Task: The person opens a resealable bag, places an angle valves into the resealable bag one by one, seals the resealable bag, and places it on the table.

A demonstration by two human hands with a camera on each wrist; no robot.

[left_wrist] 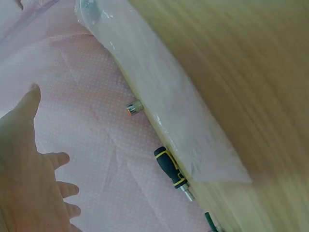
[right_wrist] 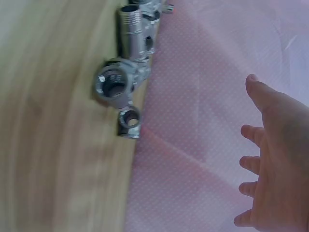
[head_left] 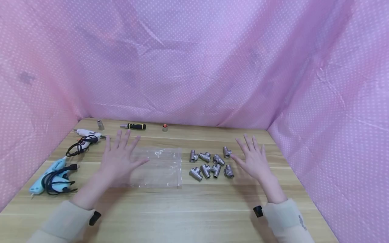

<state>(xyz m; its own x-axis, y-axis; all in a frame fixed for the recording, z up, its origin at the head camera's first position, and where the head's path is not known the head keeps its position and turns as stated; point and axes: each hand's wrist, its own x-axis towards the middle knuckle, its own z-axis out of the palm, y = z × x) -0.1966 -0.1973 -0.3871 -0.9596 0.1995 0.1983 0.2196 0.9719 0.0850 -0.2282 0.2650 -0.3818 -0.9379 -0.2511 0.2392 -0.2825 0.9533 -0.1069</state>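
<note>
My left hand (head_left: 120,156) hovers with fingers spread over the left part of a clear plastic bag (head_left: 158,167) lying flat on the wooden table (head_left: 194,209). In the left wrist view the bag (left_wrist: 164,101) stretches along the table and the hand (left_wrist: 29,164) is open, holding nothing. My right hand (head_left: 253,158) is also spread, palm down, just right of a cluster of several metal tee pipe fittings (head_left: 211,163). The right wrist view shows the fittings (right_wrist: 123,82) and the open hand (right_wrist: 275,164) apart from them.
At the left lie a blue glue gun (head_left: 50,175) and a white glue gun (head_left: 86,135), both with black cords. Along the back edge are a small metal socket (head_left: 100,125), a black-and-yellow screwdriver (head_left: 133,126) and a small orange-tipped piece (head_left: 165,127). Pink dotted cloth walls (head_left: 194,60) surround the table.
</note>
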